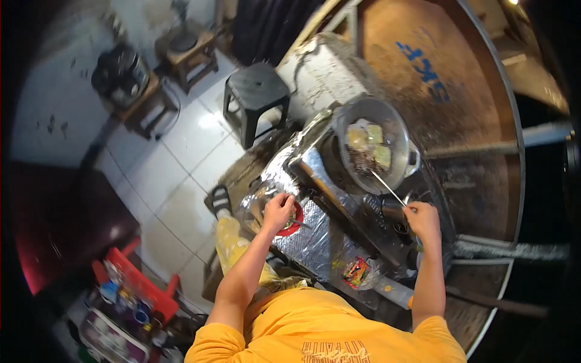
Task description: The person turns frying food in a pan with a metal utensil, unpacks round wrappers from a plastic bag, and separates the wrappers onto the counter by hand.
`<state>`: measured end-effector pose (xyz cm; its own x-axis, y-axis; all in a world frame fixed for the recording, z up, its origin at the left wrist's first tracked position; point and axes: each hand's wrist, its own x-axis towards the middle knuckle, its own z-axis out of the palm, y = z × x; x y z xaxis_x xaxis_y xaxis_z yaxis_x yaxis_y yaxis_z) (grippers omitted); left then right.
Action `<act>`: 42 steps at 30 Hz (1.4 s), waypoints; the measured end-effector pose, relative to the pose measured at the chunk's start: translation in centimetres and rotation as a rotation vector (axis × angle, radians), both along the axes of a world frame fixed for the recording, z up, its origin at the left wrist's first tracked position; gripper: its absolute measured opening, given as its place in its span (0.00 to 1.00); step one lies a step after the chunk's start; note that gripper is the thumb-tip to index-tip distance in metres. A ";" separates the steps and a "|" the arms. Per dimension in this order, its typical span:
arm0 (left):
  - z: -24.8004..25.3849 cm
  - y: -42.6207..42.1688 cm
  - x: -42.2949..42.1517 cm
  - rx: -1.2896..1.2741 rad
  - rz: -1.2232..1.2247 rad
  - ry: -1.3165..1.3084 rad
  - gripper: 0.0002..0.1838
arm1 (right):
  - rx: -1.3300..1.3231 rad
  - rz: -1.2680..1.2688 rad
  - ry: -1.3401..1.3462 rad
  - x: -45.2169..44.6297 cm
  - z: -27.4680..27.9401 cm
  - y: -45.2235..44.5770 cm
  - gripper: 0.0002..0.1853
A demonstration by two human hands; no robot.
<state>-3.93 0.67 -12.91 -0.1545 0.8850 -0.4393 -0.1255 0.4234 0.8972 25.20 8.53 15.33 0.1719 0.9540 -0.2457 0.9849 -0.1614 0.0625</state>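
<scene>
My right hand (423, 220) is closed around the thin handle of a long metal cooking utensil (388, 187). The utensil slants into a deep metal pan (396, 130), and its far end is hard to make out there. Several pale yellow pieces of food (366, 142) lie in the pan's dark bottom. My left hand (279, 212), fingers pinched together, hovers at a red plate (298, 219) and partly covers it. Some green bits and a spoon-like metal piece show on the plate. Whatever the left fingers hold is too small to tell.
Foil (311, 233) covers the worktop, with a raised bar (333, 193) beside the pan. A colourful packet (356, 272) lies near my body. A black stool (257, 91) stands ahead on the tiled floor, and a curved wooden panel (448, 78) rises at the right.
</scene>
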 end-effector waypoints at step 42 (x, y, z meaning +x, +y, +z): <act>-7.1 4.1 6.6 0.191 -0.350 0.503 0.09 | -0.048 -0.295 -0.066 -4.2 -2.2 -1.9 0.12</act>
<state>2.62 4.75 -20.01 0.0119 0.9758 -0.2183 0.4469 0.1901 0.8742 21.05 6.60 13.08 0.4571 0.8480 -0.2680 0.8894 -0.4355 0.1391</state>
